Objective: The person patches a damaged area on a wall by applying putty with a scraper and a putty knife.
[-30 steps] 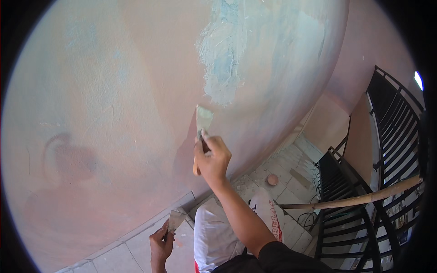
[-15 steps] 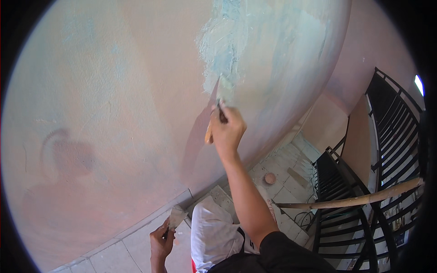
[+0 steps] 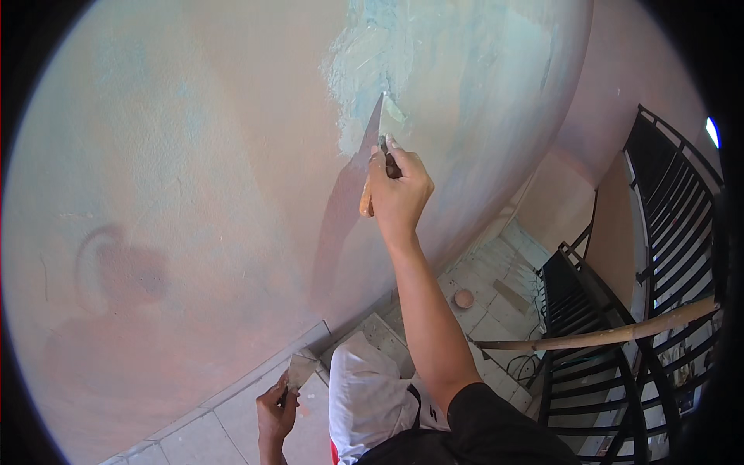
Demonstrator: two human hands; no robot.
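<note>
The left hand (image 3: 275,415) is nearest the lower edge, its fingers curled round the dark handle of a flat scraper (image 3: 301,372); the blade slants up and to the right from the grip. Just right of this hand is a knee in white trousers (image 3: 364,384).

Farther up, the right hand (image 3: 401,186) is at the end of a raised, nearly straight forearm, back of the hand showing, thumb and fingers pinching a putty knife (image 3: 392,116). The knife's orange-brown handle end sticks out below the grip; its blade, carrying a pale smear, points upward from the fingertips. The blade's tip meets its own shadow at the rough pale patch (image 3: 356,85) on the pinkish wall (image 3: 232,178), which extends above the hand.

Below and right of the right hand, on the tiled floor (image 3: 484,271), lies a small round pinkish dish or lid (image 3: 463,299); whether it holds anything cannot be told. Farther right, a wooden pole (image 3: 612,335) crosses in front of black railings (image 3: 597,387).
</note>
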